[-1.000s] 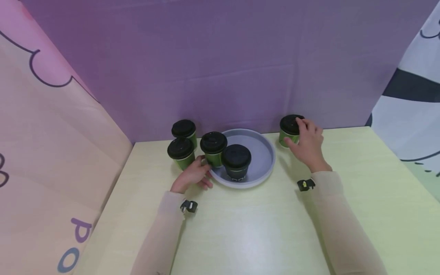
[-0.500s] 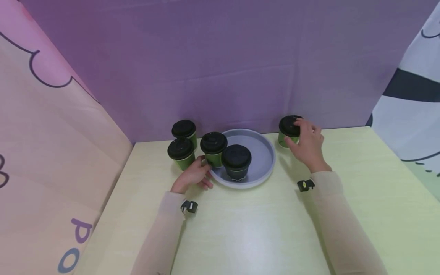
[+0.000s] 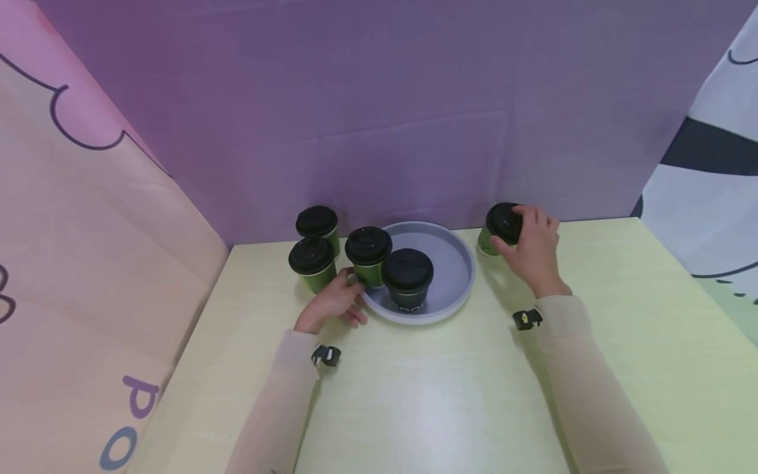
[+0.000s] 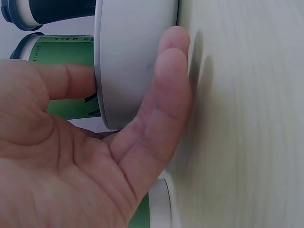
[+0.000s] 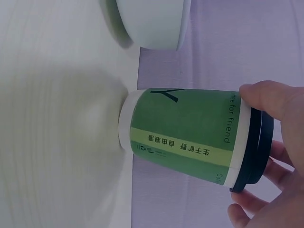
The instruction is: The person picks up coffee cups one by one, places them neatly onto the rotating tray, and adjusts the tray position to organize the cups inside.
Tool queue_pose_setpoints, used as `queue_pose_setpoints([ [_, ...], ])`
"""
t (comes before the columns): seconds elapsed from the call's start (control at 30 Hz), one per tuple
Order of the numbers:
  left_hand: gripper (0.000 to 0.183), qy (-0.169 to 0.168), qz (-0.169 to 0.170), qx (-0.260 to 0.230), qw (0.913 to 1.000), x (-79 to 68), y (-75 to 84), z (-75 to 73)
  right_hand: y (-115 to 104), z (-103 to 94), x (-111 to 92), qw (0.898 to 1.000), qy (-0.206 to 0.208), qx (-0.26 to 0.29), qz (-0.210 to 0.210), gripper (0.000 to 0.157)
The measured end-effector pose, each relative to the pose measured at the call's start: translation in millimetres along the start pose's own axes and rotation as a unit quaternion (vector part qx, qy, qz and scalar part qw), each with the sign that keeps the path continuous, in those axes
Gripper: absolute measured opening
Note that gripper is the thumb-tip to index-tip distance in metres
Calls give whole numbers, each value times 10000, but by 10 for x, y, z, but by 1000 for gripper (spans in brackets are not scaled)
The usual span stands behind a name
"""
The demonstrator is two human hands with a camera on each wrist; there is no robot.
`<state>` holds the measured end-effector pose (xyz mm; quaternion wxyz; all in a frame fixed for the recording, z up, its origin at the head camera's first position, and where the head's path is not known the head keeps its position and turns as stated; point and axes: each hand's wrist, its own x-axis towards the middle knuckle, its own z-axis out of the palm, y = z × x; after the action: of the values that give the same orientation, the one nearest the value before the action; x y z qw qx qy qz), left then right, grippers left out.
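My left hand [image 3: 331,301] grips the near left rim of a round grey tray [image 3: 453,266]. In the left wrist view its thumb lies over the rim, and the fingers [image 4: 164,109] press against the outer wall. On the tray stand a green paper coffee cup [image 3: 370,271] and a dark one [image 3: 408,280], both with black lids. Right of the tray, my right hand [image 3: 535,250] holds another green coffee cup [image 3: 487,242] by its black lid. The right wrist view shows this cup [image 5: 185,135] tilted, its base at the table, thumb and fingers around the lid.
Two more lidded green cups, one nearer [image 3: 314,263] and one behind [image 3: 318,224], stand left of the tray. A purple cloth backdrop [image 3: 385,131] rises at the back edge of the pale table [image 3: 414,395]. Printed cloth panels [image 3: 77,230] flank both sides.
The cup in my right hand shifted slightly left, then tipped so that its lid leans right and toward me. My left hand, the tray and the other cups stay put.
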<state>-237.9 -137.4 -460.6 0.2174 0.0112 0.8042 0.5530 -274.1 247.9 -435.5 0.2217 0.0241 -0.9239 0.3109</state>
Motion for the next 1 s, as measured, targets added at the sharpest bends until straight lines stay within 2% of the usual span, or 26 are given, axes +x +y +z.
queue_pose_setpoints([
  [0.3, 65, 24, -29, -47, 10000, 7, 7, 9, -71, -94, -7, 9998, 178, 8, 18, 71],
  [0.47, 62, 101, -3, -78, 9999, 10, 17, 15, -100, -164, 4, 9996, 141, -217, 75, 69],
  [0.77, 59, 420, 19, -126, 9990, 42, -14, 48, -133, -187, -14, 9976, -244, -646, 57, 69],
  [1.0, 58, 533, 55, -193, 9984, 60, -27, 65, -118, -141, -34, 9990, -158, -419, -51, 65],
])
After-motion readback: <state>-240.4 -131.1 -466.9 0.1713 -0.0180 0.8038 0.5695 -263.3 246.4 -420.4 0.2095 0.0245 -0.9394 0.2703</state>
